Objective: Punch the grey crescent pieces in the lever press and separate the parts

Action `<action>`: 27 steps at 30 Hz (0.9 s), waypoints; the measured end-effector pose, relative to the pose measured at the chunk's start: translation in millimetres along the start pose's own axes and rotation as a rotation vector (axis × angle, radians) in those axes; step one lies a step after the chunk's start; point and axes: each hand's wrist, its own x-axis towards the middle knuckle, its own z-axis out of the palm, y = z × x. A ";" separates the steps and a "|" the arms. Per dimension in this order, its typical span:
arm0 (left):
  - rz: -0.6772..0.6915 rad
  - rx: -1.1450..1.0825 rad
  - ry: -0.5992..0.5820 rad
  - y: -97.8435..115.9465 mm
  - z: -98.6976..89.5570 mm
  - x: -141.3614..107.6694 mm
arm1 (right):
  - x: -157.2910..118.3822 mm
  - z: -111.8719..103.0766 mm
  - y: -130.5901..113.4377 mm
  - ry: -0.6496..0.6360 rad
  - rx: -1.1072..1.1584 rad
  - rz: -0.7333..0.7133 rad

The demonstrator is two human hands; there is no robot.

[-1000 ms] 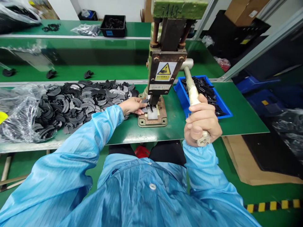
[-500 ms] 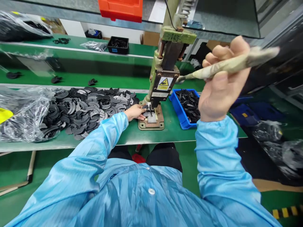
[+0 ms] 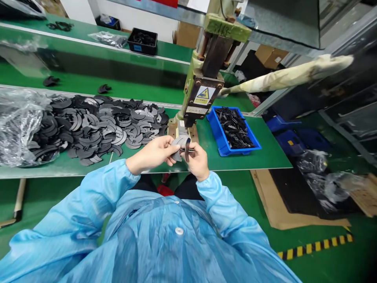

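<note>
In front of the hand press (image 3: 203,78), my left hand (image 3: 156,154) is closed on a grey curved plastic piece (image 3: 177,143). My right hand (image 3: 199,161) pinches a dark curved strip (image 3: 187,149) at the right end of the grey piece. The two parts touch or overlap; whether they are joined I cannot tell. Behind my fingers lies the press base (image 3: 193,133), partly hidden by the hands. The press's wrapped lever (image 3: 288,78) slants up to the right, with no hand on it.
A heap of grey crescent-shaped pieces (image 3: 100,127) covers the bench's left side, beside a clear plastic bag (image 3: 17,125). To the right of the press stands a blue bin (image 3: 256,148) of thin black parts. A black bin (image 3: 147,48) sits on the far ledge.
My right hand has let go of the lever and come down to the left hand. My left hand has drawn the grey piece off the press base towards me. The view has shifted slightly.
</note>
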 end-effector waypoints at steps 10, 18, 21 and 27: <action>-0.076 -0.055 -0.023 6.5 13.8 -2.2 | -17.6 4.8 -5.0 0.060 -0.052 -0.014; 0.029 0.142 0.059 -6.1 -4.0 -1.3 | -10.7 -17.7 -15.1 -0.059 -0.256 -0.172; 0.296 0.390 0.301 -7.7 -1.2 -10.5 | -10.2 -22.4 -18.6 -0.095 -0.323 -0.247; 0.298 0.563 0.192 -9.2 11.9 -12.6 | -10.7 -22.6 -19.2 -0.158 -0.375 -0.356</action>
